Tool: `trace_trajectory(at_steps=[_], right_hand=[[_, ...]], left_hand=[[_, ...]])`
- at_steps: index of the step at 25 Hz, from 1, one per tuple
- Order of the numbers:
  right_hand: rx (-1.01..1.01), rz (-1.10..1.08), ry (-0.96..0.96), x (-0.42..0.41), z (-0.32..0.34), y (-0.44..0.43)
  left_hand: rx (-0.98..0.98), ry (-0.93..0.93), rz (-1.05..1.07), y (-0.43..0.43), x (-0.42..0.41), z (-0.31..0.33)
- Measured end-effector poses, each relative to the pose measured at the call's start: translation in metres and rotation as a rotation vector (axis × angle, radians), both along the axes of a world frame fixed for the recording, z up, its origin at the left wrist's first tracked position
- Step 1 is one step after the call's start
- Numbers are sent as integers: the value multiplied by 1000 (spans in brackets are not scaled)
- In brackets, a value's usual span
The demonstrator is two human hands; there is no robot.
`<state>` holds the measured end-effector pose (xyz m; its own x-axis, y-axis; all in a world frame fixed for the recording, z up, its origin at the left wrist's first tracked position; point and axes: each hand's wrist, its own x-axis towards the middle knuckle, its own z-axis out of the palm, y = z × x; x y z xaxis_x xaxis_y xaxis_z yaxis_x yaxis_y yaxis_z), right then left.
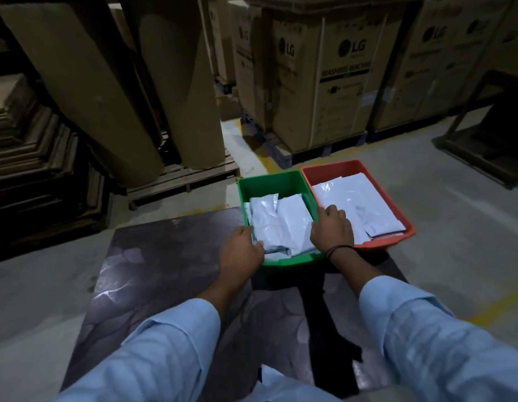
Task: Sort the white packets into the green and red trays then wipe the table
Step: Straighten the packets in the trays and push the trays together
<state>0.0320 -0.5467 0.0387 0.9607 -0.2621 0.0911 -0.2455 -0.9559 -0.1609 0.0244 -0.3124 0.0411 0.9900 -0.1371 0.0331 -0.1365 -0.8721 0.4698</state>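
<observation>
At the bottom of the frame my two pale blue sleeves reach forward over the dark tabletop, which carries no loose packets that I can see, so I judge the sorting finished and the wiping still to come. Just beyond, at mid-frame, my left hand is curled round the near left wall of the green tray, thumb against the white packets heaped inside. My right hand is curled over its right wall, where it touches the red tray. I seem to hold both sides to shift it squarely. More packets lie flat in the red one. Cardboard boxes fill the top.
</observation>
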Motion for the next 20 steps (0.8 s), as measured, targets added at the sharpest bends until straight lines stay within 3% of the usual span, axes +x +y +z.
trace_trajectory(at_steps=[5,13,20], right_hand=[[-32,31,34,21,-7,-18],[2,63,-106,32,-19,-2],[212,166,-105,33,-24,38]], left_hand=[[20,30,82,-21,22,0],[99,14,83,-7,33,-8],[65,-12,174,32,24,-20]])
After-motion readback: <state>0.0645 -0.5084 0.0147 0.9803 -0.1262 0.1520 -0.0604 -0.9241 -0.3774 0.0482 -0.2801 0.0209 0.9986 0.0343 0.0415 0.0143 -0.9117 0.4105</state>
